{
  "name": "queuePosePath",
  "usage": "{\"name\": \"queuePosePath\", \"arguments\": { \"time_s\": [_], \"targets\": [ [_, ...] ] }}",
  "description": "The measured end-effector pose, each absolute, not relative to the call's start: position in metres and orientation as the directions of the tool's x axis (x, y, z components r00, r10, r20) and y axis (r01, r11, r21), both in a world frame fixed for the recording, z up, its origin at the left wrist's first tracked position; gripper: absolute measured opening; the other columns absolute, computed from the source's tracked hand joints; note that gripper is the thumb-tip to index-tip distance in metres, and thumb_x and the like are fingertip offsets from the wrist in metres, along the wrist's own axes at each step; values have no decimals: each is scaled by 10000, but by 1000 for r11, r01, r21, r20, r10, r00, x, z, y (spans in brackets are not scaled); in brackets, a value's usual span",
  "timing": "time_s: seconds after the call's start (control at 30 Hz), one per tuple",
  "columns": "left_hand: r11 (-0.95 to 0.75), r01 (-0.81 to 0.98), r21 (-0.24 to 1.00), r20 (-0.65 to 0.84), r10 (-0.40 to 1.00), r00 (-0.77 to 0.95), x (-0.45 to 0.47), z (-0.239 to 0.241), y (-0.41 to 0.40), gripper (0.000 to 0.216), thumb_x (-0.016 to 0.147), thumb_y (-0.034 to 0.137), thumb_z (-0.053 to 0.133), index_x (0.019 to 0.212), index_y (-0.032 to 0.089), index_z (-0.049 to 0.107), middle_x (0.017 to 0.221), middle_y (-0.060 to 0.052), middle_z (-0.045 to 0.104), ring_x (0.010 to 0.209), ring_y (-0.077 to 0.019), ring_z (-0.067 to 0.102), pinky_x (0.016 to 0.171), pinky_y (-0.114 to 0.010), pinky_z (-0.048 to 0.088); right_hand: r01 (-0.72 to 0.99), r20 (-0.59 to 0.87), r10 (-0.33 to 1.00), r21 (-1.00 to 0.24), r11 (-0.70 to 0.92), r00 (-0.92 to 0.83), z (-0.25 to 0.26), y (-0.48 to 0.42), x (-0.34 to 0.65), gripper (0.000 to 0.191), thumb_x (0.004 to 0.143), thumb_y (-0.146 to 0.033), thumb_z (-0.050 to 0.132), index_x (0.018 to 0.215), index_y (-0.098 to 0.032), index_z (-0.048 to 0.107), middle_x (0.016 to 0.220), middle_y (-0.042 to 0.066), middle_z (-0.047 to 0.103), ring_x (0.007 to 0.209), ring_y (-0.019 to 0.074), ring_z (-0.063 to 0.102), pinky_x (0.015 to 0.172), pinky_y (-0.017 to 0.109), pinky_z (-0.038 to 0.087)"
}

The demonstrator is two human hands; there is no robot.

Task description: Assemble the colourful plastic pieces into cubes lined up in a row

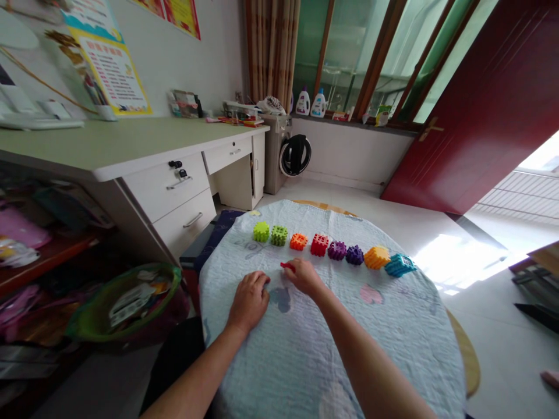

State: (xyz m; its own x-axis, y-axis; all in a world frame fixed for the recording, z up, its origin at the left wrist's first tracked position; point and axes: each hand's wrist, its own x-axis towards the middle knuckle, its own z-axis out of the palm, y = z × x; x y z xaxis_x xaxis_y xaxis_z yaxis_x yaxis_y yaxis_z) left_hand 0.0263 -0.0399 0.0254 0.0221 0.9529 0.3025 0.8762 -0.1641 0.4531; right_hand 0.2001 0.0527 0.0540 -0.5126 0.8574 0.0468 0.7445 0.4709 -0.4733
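My right hand (303,276) pinches a small flat red plastic piece (287,266) just above the cloth. To its left, my left hand (251,299) rests on the cloth with fingers loosely bent; nothing shows in it. Beyond both hands runs a row of notched plastic blocks: a lime block (261,231), a green block (279,235), an orange block (299,241), a red block (319,245), a purple block (337,250), a dark purple block (355,255), a yellow-orange block (377,257) and a teal block (400,265). The red block is nearest to the piece.
A pale blue patterned cloth (393,349) covers the round table. At left are a desk (131,137) with drawers and a green basket (174,285) on the floor. Farther back stand a washing machine (275,151) with its door open and a red door (463,105).
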Motion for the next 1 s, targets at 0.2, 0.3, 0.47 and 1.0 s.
{"name": "queuePosePath", "arguments": {
  "time_s": [0.2,0.3,0.47,1.0],
  "targets": [
    [-165,878,449,303,953,24,25,23,-39,277,781,97,488,1008,191,617,1101,-77,617,1086,-232,529,969,-394,428,780,-132,892,-550,297,-432,55,49,233,281,861,-250,559,1128,-168,597,780,14,661,682,138,582,634,230,401],
    [-172,878,446,311,950,29,26,24,-39,276,777,88,487,1000,185,620,1086,-79,620,1067,-229,536,965,-389,431,863,-74,934,-414,290,-350,54,43,245,402,784,-264,652,1166,-160,580,998,91,641,907,201,592,767,281,424],
    [-174,883,436,329,944,23,26,23,-39,276,771,80,493,991,191,618,1082,-75,622,1064,-228,539,963,-380,433,833,-19,894,-371,410,-448,56,35,256,564,709,-340,734,1227,-181,575,1188,116,548,1080,251,509,920,347,390],
    [-164,866,472,304,953,15,26,23,-39,267,775,98,473,983,201,606,1070,-68,620,1063,-234,533,968,-411,427,917,121,949,-247,314,-292,106,117,278,476,743,-357,673,1189,-198,626,1139,111,575,1022,255,507,880,338,378]
  ]
}}
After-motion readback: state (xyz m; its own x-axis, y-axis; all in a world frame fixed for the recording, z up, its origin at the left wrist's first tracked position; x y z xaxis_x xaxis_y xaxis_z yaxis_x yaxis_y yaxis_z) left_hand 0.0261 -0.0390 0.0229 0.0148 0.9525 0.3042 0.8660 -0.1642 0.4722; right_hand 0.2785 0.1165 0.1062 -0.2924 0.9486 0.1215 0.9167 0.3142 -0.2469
